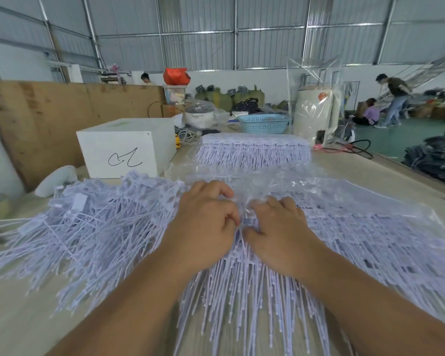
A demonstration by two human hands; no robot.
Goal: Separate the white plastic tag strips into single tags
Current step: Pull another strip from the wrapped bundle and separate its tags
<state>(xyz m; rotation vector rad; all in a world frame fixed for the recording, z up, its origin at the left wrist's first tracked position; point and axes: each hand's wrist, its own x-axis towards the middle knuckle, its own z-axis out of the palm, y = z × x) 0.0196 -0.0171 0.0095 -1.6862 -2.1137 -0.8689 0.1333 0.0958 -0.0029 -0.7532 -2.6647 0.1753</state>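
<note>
At the near edge of a pale wood-grain table (16, 327), two bare forearms reach in over a fan of thin white plastic tails, each stem stiff, straight and studded with small nubs. The left hand (206, 222) and right hand (280, 227) sit knuckle to knuckle, almost touching, fingers curled down and pinching the flat head band of a white tag strip (242, 278) lying under them at the middle of the table. To the left, a loose heap of single tags (93, 222) sprawls in a bristly tangle, stems crossing every way. To the right, more joined strips (370, 227) lie in neat overlapping rows under crinkled clear plastic film (280, 183). Farther back, another stacked bundle of strips (252, 150) rests in film, beside a smooth white box (129, 150) with a looping black scrawl on its face. Behind these stand a pale blue perforated basket (263, 123), a lidded white pot (199, 113) and a cream cylinder wrapped in plastic (314, 111). A brown board (36, 119) leans along the left. Corrugated metal walls close the far end, where people (393, 98) work over dark piles on a green floor.
</note>
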